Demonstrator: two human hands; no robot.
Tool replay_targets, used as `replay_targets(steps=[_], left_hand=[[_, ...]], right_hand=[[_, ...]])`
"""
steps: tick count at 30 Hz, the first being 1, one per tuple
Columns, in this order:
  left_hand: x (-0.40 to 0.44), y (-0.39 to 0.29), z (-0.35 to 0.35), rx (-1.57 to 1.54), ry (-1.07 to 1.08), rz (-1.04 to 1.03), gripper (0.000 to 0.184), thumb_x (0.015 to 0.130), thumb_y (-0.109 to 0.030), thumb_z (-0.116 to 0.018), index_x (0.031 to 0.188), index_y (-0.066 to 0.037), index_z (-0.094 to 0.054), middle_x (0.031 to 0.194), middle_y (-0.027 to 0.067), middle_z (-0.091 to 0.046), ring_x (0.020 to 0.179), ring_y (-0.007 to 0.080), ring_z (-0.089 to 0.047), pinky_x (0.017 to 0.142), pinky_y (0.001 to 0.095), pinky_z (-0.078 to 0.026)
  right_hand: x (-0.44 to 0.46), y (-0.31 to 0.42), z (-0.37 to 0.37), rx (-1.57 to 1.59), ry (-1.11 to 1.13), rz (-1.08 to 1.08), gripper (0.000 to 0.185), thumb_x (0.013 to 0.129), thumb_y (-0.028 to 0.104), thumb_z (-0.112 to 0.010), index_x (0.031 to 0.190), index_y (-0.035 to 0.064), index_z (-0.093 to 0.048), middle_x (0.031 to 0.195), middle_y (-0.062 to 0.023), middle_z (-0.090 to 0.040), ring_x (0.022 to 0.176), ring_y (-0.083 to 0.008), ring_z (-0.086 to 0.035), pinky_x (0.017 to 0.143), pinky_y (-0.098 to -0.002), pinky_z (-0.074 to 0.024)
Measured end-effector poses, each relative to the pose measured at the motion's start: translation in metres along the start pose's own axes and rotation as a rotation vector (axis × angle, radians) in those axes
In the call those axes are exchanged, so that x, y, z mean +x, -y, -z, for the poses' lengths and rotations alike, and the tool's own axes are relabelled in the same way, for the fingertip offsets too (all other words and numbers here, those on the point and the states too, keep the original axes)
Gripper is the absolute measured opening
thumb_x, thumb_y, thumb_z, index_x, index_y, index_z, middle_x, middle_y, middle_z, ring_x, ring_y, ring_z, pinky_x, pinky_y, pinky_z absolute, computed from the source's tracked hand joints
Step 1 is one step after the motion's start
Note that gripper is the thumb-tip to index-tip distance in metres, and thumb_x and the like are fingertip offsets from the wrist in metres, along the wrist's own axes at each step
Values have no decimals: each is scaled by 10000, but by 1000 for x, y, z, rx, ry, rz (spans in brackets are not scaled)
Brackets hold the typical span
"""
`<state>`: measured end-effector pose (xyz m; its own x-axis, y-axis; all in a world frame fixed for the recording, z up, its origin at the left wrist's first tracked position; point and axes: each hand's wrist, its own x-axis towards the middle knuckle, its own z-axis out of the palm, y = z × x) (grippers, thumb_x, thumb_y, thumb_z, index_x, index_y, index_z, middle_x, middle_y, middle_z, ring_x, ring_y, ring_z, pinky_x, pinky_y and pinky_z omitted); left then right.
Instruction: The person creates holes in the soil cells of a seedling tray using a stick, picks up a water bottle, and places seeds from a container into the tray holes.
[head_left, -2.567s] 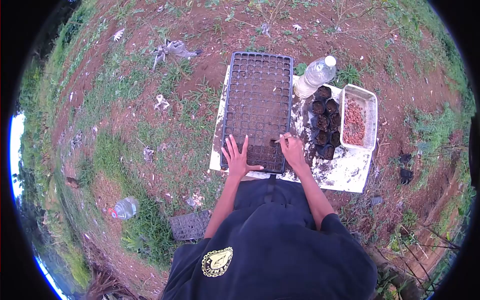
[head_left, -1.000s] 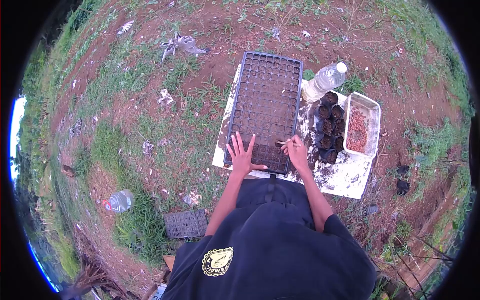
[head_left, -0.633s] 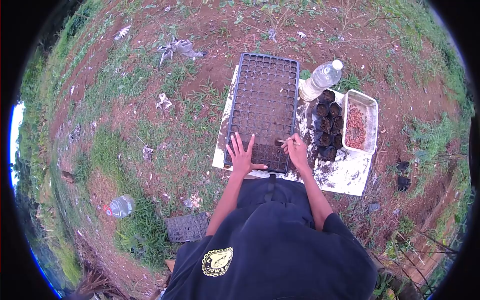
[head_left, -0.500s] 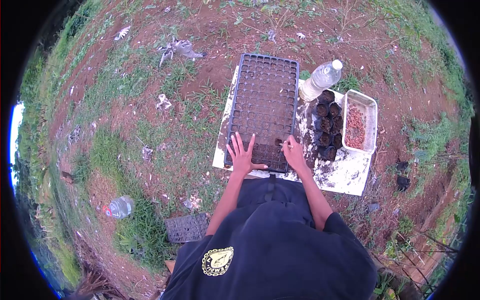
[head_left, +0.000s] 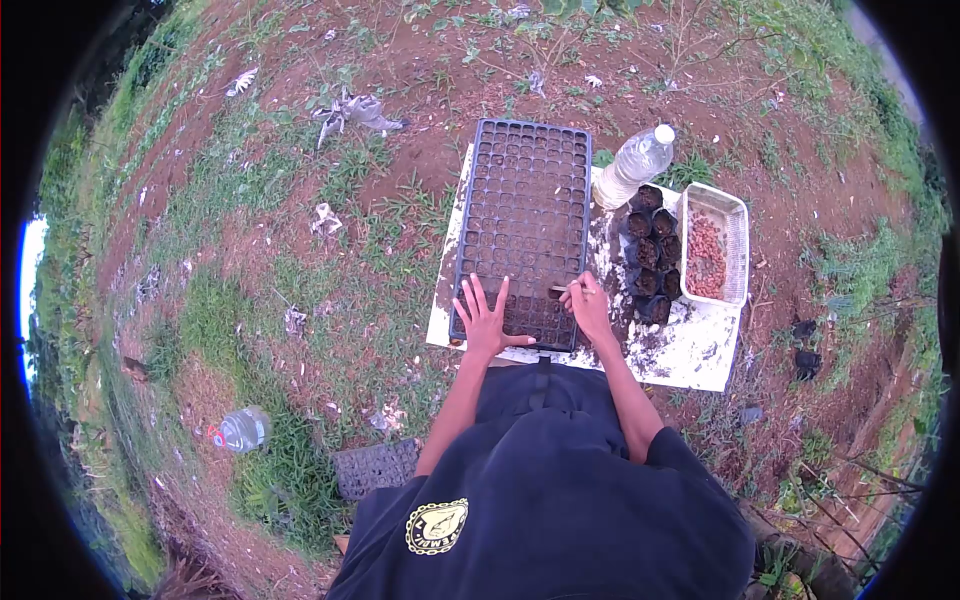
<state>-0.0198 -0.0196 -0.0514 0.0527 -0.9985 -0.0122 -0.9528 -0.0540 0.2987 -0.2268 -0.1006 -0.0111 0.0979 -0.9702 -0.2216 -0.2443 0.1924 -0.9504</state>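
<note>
A dark seedling tray (head_left: 525,215) full of soil cells lies on a white board (head_left: 690,350) smeared with soil. My left hand (head_left: 485,325) rests with its fingers spread on the tray's near left corner. At the tray's near right side, my right hand (head_left: 587,300) pinches a small, light-coloured stick (head_left: 562,288), its tip over a cell with a dark hollow. Right of the tray stand several black soil-filled pots (head_left: 647,253). Beside them a white basket (head_left: 740,240) holds reddish seeds (head_left: 707,262).
A clear bottle (head_left: 635,165) with a white cap stands behind the pots. On the grass at left lie a plastic jug (head_left: 243,429) and another seedling tray (head_left: 375,468). Grey cloth (head_left: 352,112) lies farther off, and dark scraps (head_left: 807,363) lie at the right.
The view has shifted slightly. My left hand stays spread on the tray. My right hand, still pinching the stick, has made small movements around the same part of the tray.
</note>
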Motion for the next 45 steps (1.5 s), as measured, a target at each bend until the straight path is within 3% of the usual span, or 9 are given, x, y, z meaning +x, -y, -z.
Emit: replay_targets(steps=[4,14,19,21,25,29,36,42,45], left_hand=[[-2,-1,0,17,-1,0,1435,424,-889,-684,1598,-261,-151,1570,377,-22,1462,542,-21,1091,734,-64],[-1,-1,-1,35,-17,-5,1424,430,-901,-668,1597,-258,-163,1571,376,-34,1463,537,-40,1093,730,-68],[-2,0,-2,27,-29,-9,1423,433,-905,-664,1596,-256,-165,1572,374,-33,1466,534,-33,1093,731,-66],[-2,-1,-1,26,-36,-9,1423,433,-906,-663,1596,-255,-165,1572,374,-31,1466,534,-29,1092,732,-63],[-2,-1,-1,9,-11,-4,1425,432,-907,-661,1596,-251,-167,1573,374,-24,1467,535,-16,1090,737,-52],[-2,0,-1,-8,-1,3,1422,433,-905,-663,1596,-253,-167,1574,374,-19,1467,536,-8,1090,738,-42],[-2,-1,0,-10,-14,1,1424,433,-892,-678,1597,-254,-162,1573,375,-18,1467,535,-4,1091,736,-39],[-2,0,-1,11,-7,10,1426,434,-898,-671,1598,-253,-157,1576,371,-14,1467,536,-5,1092,735,-44],[-2,-3,1,-2,25,14,1429,433,-895,-675,1598,-253,-153,1576,370,-11,1467,536,-7,1092,736,-47]], right_hand=[[-4,-6,-2,-277,-12,163,161,994,140,-471,891,18,-494,702,-98,-680,566,-127,-607,546,-292,-502],[-4,-11,-2,-259,6,117,149,998,146,-485,903,32,-492,695,-84,-668,579,-99,-590,533,-261,-469],[0,-8,0,-46,29,55,148,1002,137,-478,897,32,-480,687,-89,-662,586,-125,-604,542,-293,-481],[-2,-4,4,-183,-7,138,137,987,119,-473,897,18,-450,659,-158,-647,570,-249,-634,580,-369,-506],[-5,-7,-4,-403,25,317,115,981,93,-482,911,9,-442,680,-166,-636,605,-233,-648,583,-367,-496],[-3,3,6,-60,73,105,118,961,90,-550,923,2,-481,690,-135,-639,630,-190,-652,581,-351,-491],[-8,0,15,-384,32,217,164,976,133,-584,867,11,-583,716,-71,-697,593,-90,-617,544,-273,-486],[-2,1,21,55,71,-71,199,982,150,-580,849,2,-577,720,-77,-697,600,-89,-618,542,-258,-479],[-2,0,23,-138,82,48,200,983,156,-578,851,5,-575,714,-81,-695,598,-91,-617,544,-256,-482]])
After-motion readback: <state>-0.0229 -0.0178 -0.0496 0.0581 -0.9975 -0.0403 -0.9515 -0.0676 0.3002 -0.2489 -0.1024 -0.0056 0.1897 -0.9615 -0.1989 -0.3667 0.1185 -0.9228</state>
